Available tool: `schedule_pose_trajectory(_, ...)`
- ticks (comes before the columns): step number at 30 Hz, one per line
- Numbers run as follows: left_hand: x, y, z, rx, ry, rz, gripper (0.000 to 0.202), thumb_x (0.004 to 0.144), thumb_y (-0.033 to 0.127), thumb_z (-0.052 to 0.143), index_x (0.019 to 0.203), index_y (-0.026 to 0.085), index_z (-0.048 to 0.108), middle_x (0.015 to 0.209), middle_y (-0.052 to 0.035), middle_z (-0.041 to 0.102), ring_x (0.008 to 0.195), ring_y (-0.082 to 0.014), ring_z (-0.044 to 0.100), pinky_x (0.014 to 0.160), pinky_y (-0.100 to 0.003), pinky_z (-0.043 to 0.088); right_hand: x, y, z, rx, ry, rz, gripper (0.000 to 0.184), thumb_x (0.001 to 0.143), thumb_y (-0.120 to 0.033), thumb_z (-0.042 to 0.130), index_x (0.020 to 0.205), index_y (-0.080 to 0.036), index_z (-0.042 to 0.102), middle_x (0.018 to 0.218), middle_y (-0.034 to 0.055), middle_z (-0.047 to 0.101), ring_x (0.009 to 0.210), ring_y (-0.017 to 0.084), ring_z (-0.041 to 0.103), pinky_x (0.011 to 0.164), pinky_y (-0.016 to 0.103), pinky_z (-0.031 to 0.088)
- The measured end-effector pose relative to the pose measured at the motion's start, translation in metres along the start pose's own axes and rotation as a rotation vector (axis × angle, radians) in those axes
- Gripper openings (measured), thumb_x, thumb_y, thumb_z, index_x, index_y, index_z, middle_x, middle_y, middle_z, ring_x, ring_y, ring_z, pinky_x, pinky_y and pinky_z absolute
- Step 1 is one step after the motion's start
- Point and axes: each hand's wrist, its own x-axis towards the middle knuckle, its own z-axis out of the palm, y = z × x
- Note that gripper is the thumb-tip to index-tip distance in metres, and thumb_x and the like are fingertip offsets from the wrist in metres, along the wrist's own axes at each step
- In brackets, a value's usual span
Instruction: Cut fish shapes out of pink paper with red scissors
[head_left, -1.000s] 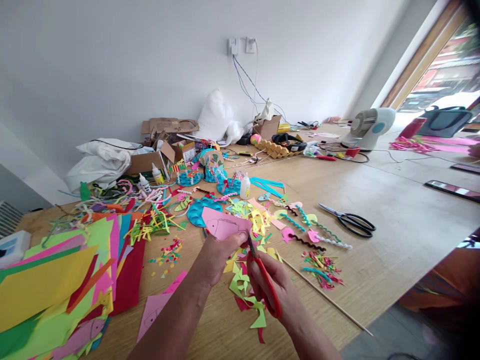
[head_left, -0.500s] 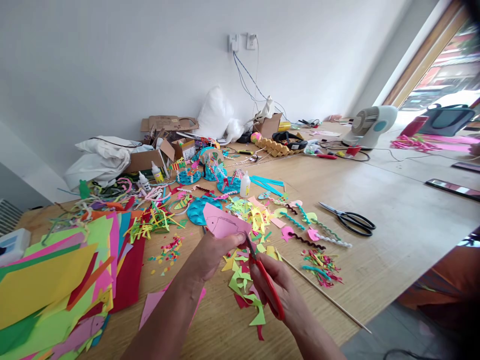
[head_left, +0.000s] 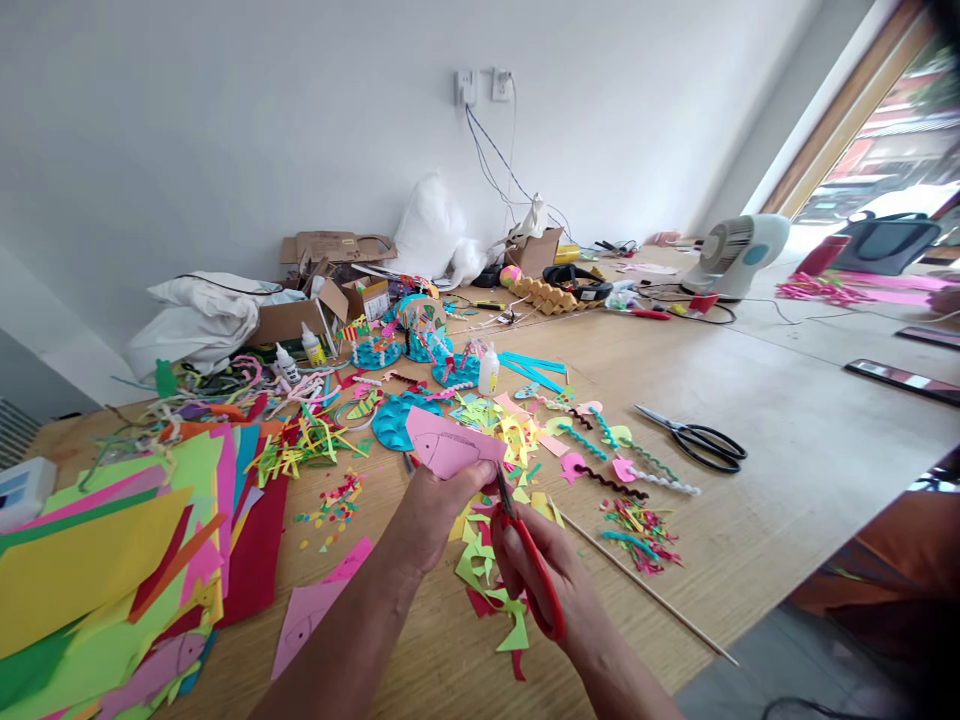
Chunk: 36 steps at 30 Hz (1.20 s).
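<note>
A piece of pink paper (head_left: 450,440) with a fish outline drawn on it is pinched in my left hand (head_left: 439,510), thumb on top. My right hand (head_left: 551,560) grips red-handled scissors (head_left: 536,570), whose dark blades point up at the paper's right end. Their tips are close to my left thumb, and part of the blades is hidden. Green, yellow and red paper scraps (head_left: 487,570) lie on the wooden table under my hands. Another pink sheet with a fish drawing (head_left: 307,615) lies partly behind my left forearm.
Coloured paper sheets (head_left: 90,550) are stacked at the left. Black-handled scissors (head_left: 701,440) and a thin wooden stick (head_left: 652,585) lie at the right. A glue bottle (head_left: 489,370) stands beyond my hands, near blue craft pieces (head_left: 401,420). A white fan (head_left: 739,255) stands farther back.
The scissors have shifted slightly and their tips now sit just right of my left thumb. My left forearm has moved a little right, uncovering more of the pink sheet below.
</note>
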Motion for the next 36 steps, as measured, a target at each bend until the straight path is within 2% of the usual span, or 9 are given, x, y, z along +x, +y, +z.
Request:
schedule_pose_trajectory(5,0.001,-0.003,0.002,-0.042,0.032,0.005,0.017,0.07,0.025,0.063,0.083,0.014,0.065,0.079,-0.003,0.066,0.076,-0.0164,0.06,0.073,-0.029,0.047,-0.001,0.001,0.0,-0.002,-0.002,-0.004,0.045,0.077,-0.063,0.045,0.062,-0.02,0.043,0.044,-0.0073,0.037,0.041,0.009,0.031,0.041,0.022,0.03)
schedule_pose_trajectory(11,0.001,-0.004,0.002,-0.037,0.006,-0.005,0.018,0.071,0.026,0.063,0.082,0.013,0.065,0.078,-0.0041,0.067,0.076,-0.0177,0.061,0.073,-0.03,0.047,0.0,0.006,-0.001,0.014,0.003,-0.003,0.049,0.076,-0.066,0.046,0.061,-0.02,0.042,0.042,-0.0076,0.038,0.04,0.008,0.03,0.04,0.021,0.028)
schedule_pose_trajectory(15,0.001,0.0,0.001,-0.014,-0.046,-0.001,0.016,0.072,0.026,0.06,0.08,0.013,0.065,0.081,-0.0049,0.068,0.079,-0.0182,0.061,0.075,-0.03,0.047,0.0,0.005,-0.002,0.011,0.014,-0.001,0.049,0.076,-0.066,0.047,0.059,-0.02,0.042,0.041,-0.0073,0.037,0.039,0.008,0.031,0.04,0.021,0.027)
schedule_pose_trajectory(20,0.002,0.007,-0.001,0.004,-0.03,-0.051,0.013,0.067,0.023,0.062,0.076,0.013,0.064,0.08,-0.0044,0.068,0.078,-0.0186,0.06,0.071,-0.029,0.046,-0.001,0.006,-0.005,-0.013,-0.011,0.009,0.051,0.075,-0.067,0.047,0.057,-0.021,0.041,0.041,-0.0071,0.037,0.039,0.008,0.031,0.04,0.022,0.025)
schedule_pose_trajectory(25,0.003,0.013,-0.005,0.075,-0.113,-0.08,0.013,0.067,0.023,0.06,0.073,0.012,0.064,0.069,-0.0034,0.065,0.07,-0.0176,0.058,0.069,-0.03,0.045,-0.002,0.008,-0.007,-0.021,-0.047,0.024,0.05,0.077,-0.065,0.047,0.058,-0.02,0.04,0.043,-0.0066,0.038,0.039,0.008,0.029,0.038,0.022,0.02)
schedule_pose_trajectory(31,0.005,0.017,-0.012,0.151,-0.221,-0.071,0.011,0.067,0.02,0.056,0.068,0.013,0.065,0.067,-0.0031,0.063,0.066,-0.0153,0.056,0.066,-0.028,0.043,-0.004,0.006,-0.008,-0.049,-0.06,0.067,0.049,0.076,-0.064,0.049,0.055,-0.021,0.039,0.042,-0.0073,0.035,0.04,0.008,0.029,0.039,0.022,0.021)
schedule_pose_trajectory(36,0.006,0.015,-0.016,0.167,-0.225,-0.077,0.011,0.068,0.019,0.056,0.072,0.013,0.065,0.069,-0.0026,0.063,0.065,-0.0147,0.056,0.063,-0.027,0.044,-0.005,0.006,-0.01,-0.063,-0.071,0.089,0.048,0.075,-0.063,0.05,0.056,-0.02,0.04,0.042,-0.007,0.036,0.039,0.008,0.029,0.038,0.023,0.02)
